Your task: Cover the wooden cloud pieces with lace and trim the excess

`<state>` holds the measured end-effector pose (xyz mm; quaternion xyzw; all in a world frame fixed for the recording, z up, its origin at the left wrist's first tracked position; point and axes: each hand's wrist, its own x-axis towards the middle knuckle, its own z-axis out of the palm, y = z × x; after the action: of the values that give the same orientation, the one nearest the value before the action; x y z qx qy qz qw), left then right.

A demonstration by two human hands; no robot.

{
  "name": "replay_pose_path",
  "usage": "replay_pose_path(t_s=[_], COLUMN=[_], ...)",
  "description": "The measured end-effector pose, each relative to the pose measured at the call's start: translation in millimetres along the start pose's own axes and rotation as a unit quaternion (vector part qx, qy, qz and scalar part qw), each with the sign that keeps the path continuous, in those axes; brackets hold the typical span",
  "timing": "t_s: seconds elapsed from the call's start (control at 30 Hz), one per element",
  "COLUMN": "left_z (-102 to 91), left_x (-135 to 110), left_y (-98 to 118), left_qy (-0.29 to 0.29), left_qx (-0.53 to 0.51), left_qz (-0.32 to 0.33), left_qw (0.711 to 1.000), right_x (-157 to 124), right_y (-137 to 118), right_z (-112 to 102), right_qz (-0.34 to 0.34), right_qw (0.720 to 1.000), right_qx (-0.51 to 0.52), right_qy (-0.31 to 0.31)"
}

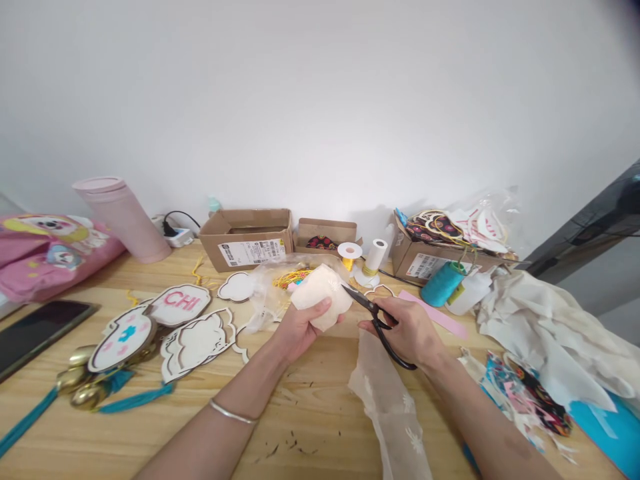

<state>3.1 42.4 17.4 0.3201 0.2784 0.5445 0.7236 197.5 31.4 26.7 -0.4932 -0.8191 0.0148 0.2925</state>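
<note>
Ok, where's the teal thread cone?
In the head view, the teal thread cone lies by the white bottle, in front of a cardboard box, right of the right hand.

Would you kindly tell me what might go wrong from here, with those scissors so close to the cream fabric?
The black scissors in the right hand point at the cream fabric gripped by the left hand, so a slip could nick those fingers. The sheer lace strip below might also catch the blades if they drop.
</note>
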Motion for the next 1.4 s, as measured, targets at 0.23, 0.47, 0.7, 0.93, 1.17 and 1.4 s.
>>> replay_pose_path(t_s=[0.23,0.47,0.7,0.93,1.17,1.4], left_z=[-1.5,-4.7,-7.7,-10.5,-12.4,-15.1], left_x=[-0.3,-0.3,0.1,0.0,1.7,2.4], left_y=[0.0,1.3,5.5,10.5,12.6,12.4], left_qy=[-0.007,-0.02,-0.021,-0.035,-0.048,-0.047], left_qx=[0.005,0.015,0.026,0.045,0.048,0.056], left_qz=[-0.007,-0.019,-0.034,-0.054,-0.047,-0.044], left_qw=[1.0,0.999,0.999,0.997,0.997,0.996], right_x=[-1.4,-1.7,-1.2,-1.2,0.0,0.0], right_y=[5.9,10.8,12.1,14.3,8.0,5.7], right_z=[0.6,-1.0,-5.9,-10.0,-13.6,-14.8], right_qz=[-0.043,-0.079,-0.088,-0.075,-0.04,-0.027], right_qw=[0.998,0.996,0.994,0.996,0.996,0.994], right_qx=[-0.025,-0.037,-0.058,-0.037,0.013,0.021], right_qy=[0.031,0.035,0.016,-0.021,-0.079,-0.101])
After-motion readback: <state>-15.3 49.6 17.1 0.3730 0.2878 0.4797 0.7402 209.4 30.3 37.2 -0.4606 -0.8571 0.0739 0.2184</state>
